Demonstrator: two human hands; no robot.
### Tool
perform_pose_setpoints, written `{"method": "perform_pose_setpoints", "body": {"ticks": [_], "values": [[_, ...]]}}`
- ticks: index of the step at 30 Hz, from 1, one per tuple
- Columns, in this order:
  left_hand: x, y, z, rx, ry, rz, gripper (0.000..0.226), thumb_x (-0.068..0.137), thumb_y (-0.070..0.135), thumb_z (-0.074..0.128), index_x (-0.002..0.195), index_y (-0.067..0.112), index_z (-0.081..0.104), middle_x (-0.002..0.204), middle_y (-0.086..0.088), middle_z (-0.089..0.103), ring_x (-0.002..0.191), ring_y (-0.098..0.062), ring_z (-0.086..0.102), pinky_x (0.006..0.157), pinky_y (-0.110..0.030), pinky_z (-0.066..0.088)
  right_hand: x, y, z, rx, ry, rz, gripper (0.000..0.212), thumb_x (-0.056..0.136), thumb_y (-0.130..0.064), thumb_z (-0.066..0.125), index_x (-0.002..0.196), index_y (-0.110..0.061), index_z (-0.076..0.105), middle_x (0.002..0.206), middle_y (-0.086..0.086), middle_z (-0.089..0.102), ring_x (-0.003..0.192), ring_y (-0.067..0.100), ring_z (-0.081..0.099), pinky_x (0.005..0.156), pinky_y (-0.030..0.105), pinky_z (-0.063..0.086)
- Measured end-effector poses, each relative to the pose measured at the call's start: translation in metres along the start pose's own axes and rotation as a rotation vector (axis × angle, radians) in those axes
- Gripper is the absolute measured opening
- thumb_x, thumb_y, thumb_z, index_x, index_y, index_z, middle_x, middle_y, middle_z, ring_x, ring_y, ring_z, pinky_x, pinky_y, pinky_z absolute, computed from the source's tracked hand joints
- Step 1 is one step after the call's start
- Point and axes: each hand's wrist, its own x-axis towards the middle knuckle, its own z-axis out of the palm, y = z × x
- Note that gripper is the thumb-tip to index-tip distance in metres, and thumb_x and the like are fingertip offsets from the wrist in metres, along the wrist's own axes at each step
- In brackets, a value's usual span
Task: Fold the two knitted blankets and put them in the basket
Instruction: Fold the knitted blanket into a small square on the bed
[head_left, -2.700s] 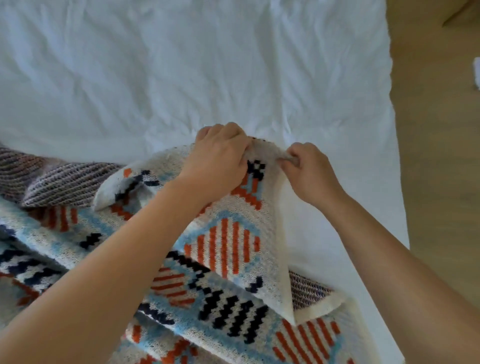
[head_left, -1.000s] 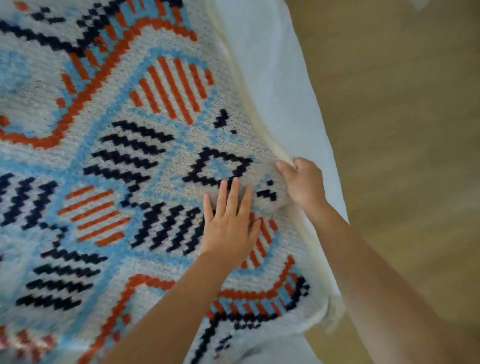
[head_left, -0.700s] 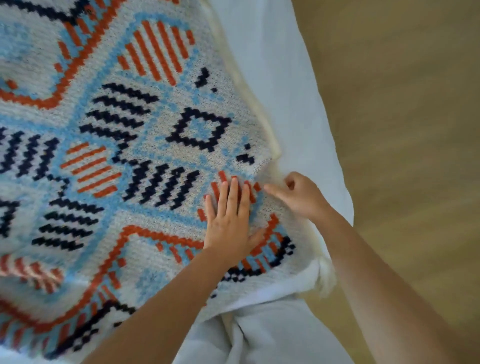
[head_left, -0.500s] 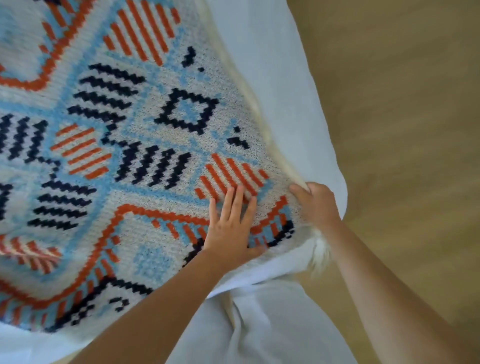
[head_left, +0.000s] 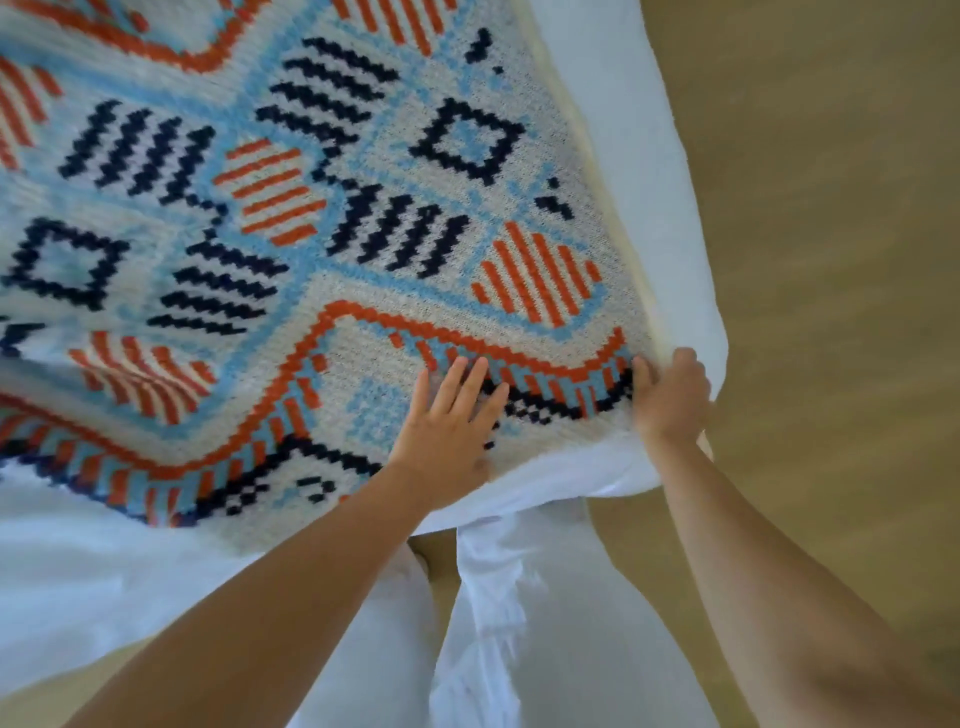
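Note:
A knitted blanket (head_left: 322, 249) with orange, navy and light-blue patterns on cream lies spread flat over the white bed. My left hand (head_left: 452, 431) presses flat on it near its near right corner, fingers straight and spread. My right hand (head_left: 670, 395) grips the blanket's right edge at that corner, fingers curled over the edge. A second blanket and the basket are not in view.
The white bed sheet (head_left: 639, 171) shows as a strip along the blanket's right side and hangs over the bed's near corner (head_left: 519, 623). Wooden floor (head_left: 831, 260) lies to the right of the bed.
The blanket, bunched and held up in both hands 2.7 s ago, now lies flat. Both hands have slid along it toward the near right corner.

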Motion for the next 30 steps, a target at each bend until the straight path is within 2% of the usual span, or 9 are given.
{"method": "perform_pose_setpoints", "body": {"ticks": [2,4,6,12,20,23,25,28,30], "values": [[-0.033,-0.019,0.011,-0.069,0.036,-0.047,0.075,0.095,0.047,0.034,0.149,0.02,-0.01,0.156,-0.011,-0.018,0.143,-0.03,-0.016,0.113,-0.053,-0.008,-0.027,-0.022,0.008,-0.044,0.073,-0.001,0.047,0.088,-0.017,0.052,0.131,-0.005,0.038,0.13,0.022,0.045,0.121,0.04,0.042,0.098,0.051,0.035],[-0.073,-0.042,0.025,-0.134,0.092,-0.108,0.072,0.096,0.044,0.035,0.149,0.021,-0.006,0.157,-0.008,-0.013,0.144,-0.028,-0.014,0.114,-0.052,-0.006,-0.062,-0.05,0.019,-0.063,0.081,-0.11,0.063,0.085,-0.013,0.054,0.142,-0.008,0.028,0.146,0.021,0.029,0.134,0.04,0.026,0.111,0.052,0.02],[-0.122,-0.069,0.042,-0.197,0.157,-0.203,0.068,0.096,0.04,0.036,0.15,0.022,-0.001,0.158,-0.006,-0.007,0.145,-0.027,-0.01,0.114,-0.052,-0.004,-0.11,-0.086,0.032,-0.077,0.004,-0.261,0.062,0.087,-0.018,0.054,0.143,-0.01,0.027,0.151,0.02,0.022,0.14,0.039,0.015,0.114,0.051,0.01],[-0.255,-0.167,0.089,-0.306,0.225,-0.593,0.074,0.094,0.038,0.042,0.149,0.018,-0.003,0.158,-0.006,-0.005,0.145,-0.026,-0.011,0.115,-0.048,-0.006,-0.271,-0.212,0.086,0.137,-0.253,-0.825,0.044,0.092,-0.023,0.053,0.131,-0.004,0.045,0.136,0.015,0.045,0.13,0.033,0.035,0.11,0.043,0.026],[-0.298,-0.297,0.135,-0.762,0.416,-1.069,0.067,0.092,0.034,0.051,0.146,0.009,0.019,0.152,-0.011,0.025,0.14,-0.029,0.02,0.115,-0.043,0.019,-0.388,-0.331,0.147,0.054,-0.254,-1.323,0.032,0.069,0.002,0.06,0.101,0.001,0.06,0.104,0.017,0.061,0.093,0.037,0.058,0.08,0.043,0.048],[-0.298,-0.342,0.136,-1.03,0.628,-1.243,0.069,0.089,0.031,0.056,0.145,0.011,0.02,0.148,-0.012,0.03,0.134,-0.031,0.03,0.107,-0.042,0.03,-0.407,-0.364,0.162,0.047,-0.307,-1.405,0.035,0.07,0.001,0.058,0.104,0.001,0.06,0.107,0.015,0.061,0.101,0.035,0.057,0.09,0.044,0.046],[-0.302,-0.374,0.131,-1.028,0.735,-1.325,0.075,0.087,0.03,0.057,0.147,0.016,0.015,0.151,-0.01,0.023,0.137,-0.03,0.025,0.11,-0.042,0.027,-0.418,-0.387,0.171,0.07,-0.347,-1.383,0.033,0.071,0.0,0.055,0.104,0.001,0.061,0.109,0.015,0.061,0.104,0.034,0.057,0.091,0.043,0.045],[-0.31,-0.428,0.121,-0.887,0.733,-1.333,0.078,0.089,0.032,0.057,0.149,0.017,0.01,0.155,-0.012,0.013,0.142,-0.029,0.014,0.115,-0.041,0.017,-0.436,-0.424,0.183,0.062,-0.356,-1.393,0.035,0.07,-0.003,0.055,0.104,0.002,0.063,0.108,0.017,0.063,0.102,0.034,0.059,0.09,0.041,0.048],[-0.317,-0.464,0.117,-0.81,0.678,-1.286,0.071,0.091,0.034,0.054,0.147,0.015,0.016,0.149,-0.012,0.028,0.137,-0.03,0.026,0.111,-0.041,0.026,-0.448,-0.45,0.191,0.07,-0.386,-1.401,0.037,0.07,-0.005,0.056,0.105,0.003,0.062,0.108,0.018,0.063,0.099,0.035,0.06,0.087,0.042,0.05]]}}
